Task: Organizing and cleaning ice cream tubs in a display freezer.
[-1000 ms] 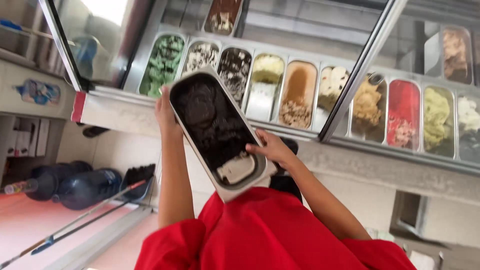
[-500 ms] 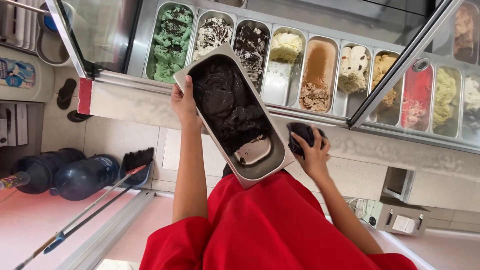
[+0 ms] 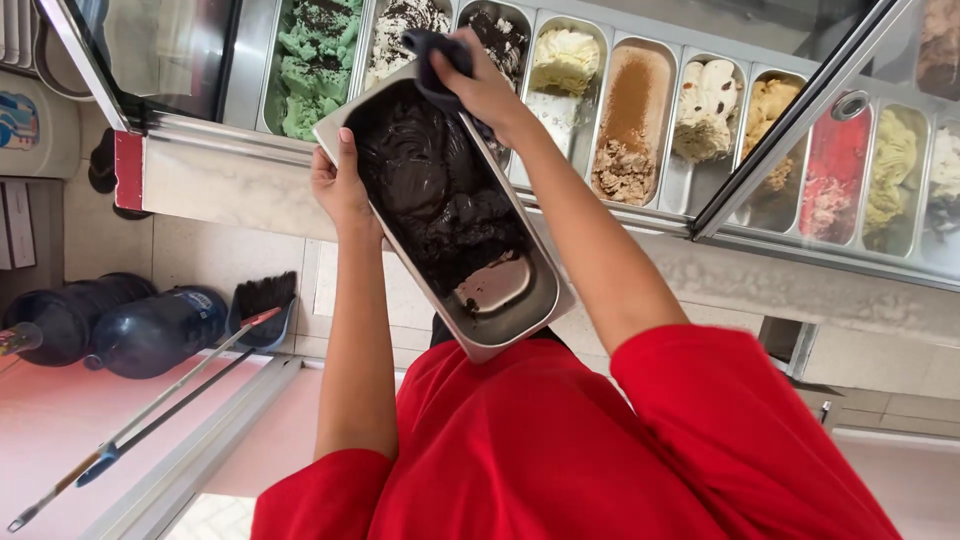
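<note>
A long steel pan (image 3: 503,343) is mostly filled with dark chocolate ice cream (image 3: 430,190); its near end is scraped to bare metal. My left hand (image 3: 340,190) grips the pan's left rim and holds it tilted in front of my red shirt. My right hand (image 3: 487,92) is shut on a dark cloth (image 3: 435,52) and presses it on the pan's far rim. The pan hangs just in front of the open ice cream display case (image 3: 230,165).
The case holds several tubs: green (image 3: 315,70), pale yellow (image 3: 565,60), brown (image 3: 625,120), red (image 3: 830,170). Its glass lid frame (image 3: 800,110) stands raised at the right. Two blue water bottles (image 3: 150,330) and a dustpan with broom (image 3: 262,300) lie on the floor at the left.
My right hand, holding the dark cloth, has moved from beside the pan's near end up to its far rim. The pan stays in my left hand, now closer in the view.
</note>
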